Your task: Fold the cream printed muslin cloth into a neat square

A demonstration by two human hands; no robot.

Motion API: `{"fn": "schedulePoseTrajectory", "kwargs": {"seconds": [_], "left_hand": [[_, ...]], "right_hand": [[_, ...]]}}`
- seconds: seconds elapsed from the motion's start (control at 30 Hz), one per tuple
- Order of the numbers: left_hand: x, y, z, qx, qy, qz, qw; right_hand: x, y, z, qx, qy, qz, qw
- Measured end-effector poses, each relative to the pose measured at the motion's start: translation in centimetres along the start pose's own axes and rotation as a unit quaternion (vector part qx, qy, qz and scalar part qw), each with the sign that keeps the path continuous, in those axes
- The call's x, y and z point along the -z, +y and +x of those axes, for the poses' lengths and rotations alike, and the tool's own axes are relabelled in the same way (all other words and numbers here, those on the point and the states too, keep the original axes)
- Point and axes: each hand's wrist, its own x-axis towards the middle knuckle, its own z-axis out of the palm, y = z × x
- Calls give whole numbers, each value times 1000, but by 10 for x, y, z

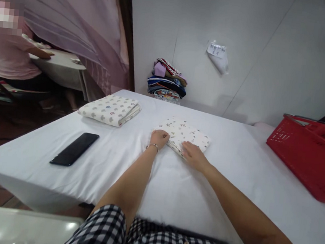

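A folded white cloth (184,133) with a small scattered print lies flat on the white-covered table, its layered edge facing me. At its near left corner is my left hand (159,138), with a bracelet on the wrist and the fingers curled together at the cloth's edge. My right hand (195,156) rests on the near right part of the same cloth, fingers stretched out and lying flat. A second folded cloth (109,110), white with grey mushroom-like shapes, sits farther left, apart from both hands.
A black phone (75,149) lies at the left of the table (113,152). At the right stands a red plastic basket (305,155). Folded clothes (168,80) are piled by the wall behind. Beyond a pink curtain (82,26), a person (14,54) sits at another table.
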Motion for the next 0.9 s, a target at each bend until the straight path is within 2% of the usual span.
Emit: {"fn": "schedulePoseTrajectory", "kwargs": {"seconds": [0.17,0.3,0.4,0.47,0.5,0.57,0.7,0.8,0.9], "left_hand": [[1,-4,1,35,34,42,998],[2,-16,5,86,102,29,991],[3,-25,9,126,122,-2,984],[3,-27,11,143,121,-12,982],[3,-28,11,147,116,-12,982],[3,-27,13,150,103,-5,983],[3,-23,16,152,93,29,984],[4,-20,17,158,80,48,983],[7,-17,18,167,68,59,982]], "right_hand": [[-20,-3,-3,14,-34,-58,998],[-15,1,-8,19,-48,-18,999],[-4,20,-13,-20,18,28,999],[2,40,-17,-96,98,46,989],[4,51,-19,-144,128,54,980],[8,73,-21,-246,152,83,954],[17,100,-12,-409,124,235,873],[26,102,4,-451,104,369,806],[31,96,20,-466,101,437,763]]}}
